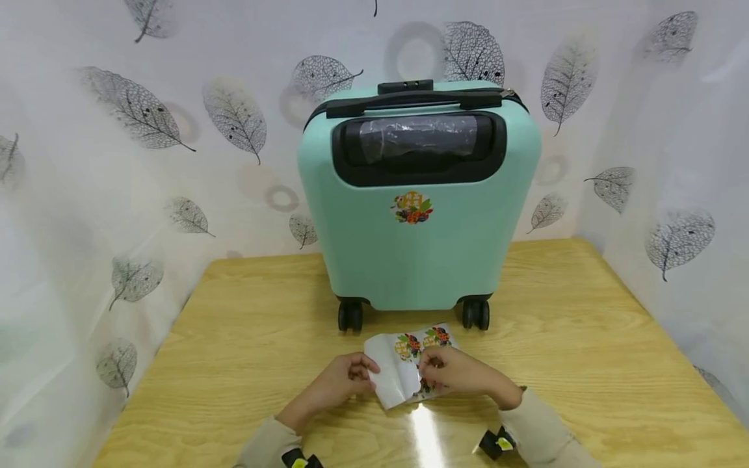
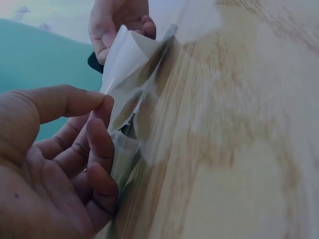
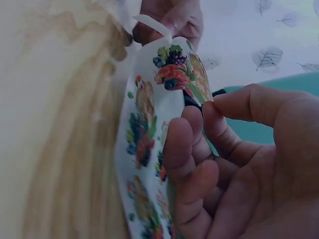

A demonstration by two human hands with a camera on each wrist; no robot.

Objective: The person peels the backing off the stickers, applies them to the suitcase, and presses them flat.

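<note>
- Beige sleeves reach in over the near part of the wood-grain table, each with a small black device at the wrist.
- A bright streak of reflected light lies on the tabletop between the forearms.
- The left hand pinches the blank white left end of a sticker sheet between thumb and forefinger, its other fingers bent.
- The right hand pinches the edge of one fruit-printed sticker between thumb and forefinger; the sticker curves up, and its remaining fingers are curled inward.
- The sheet is between the two hands, about midway between the table's left and right edges and nearer to the suitcase than to either table edge; more fruit stickers show on its right part.
- Just beyond the sheet, a mint-green suitcase stands upright on black wheels, near the middle of the table's back edge.
- A round fruit sticker is on its front, below a black recess holding a film-wrapped handle; a black carry strap crosses above.
- Behind the back edge hangs pale sheeting printed with dark skeleton leaves.
</note>
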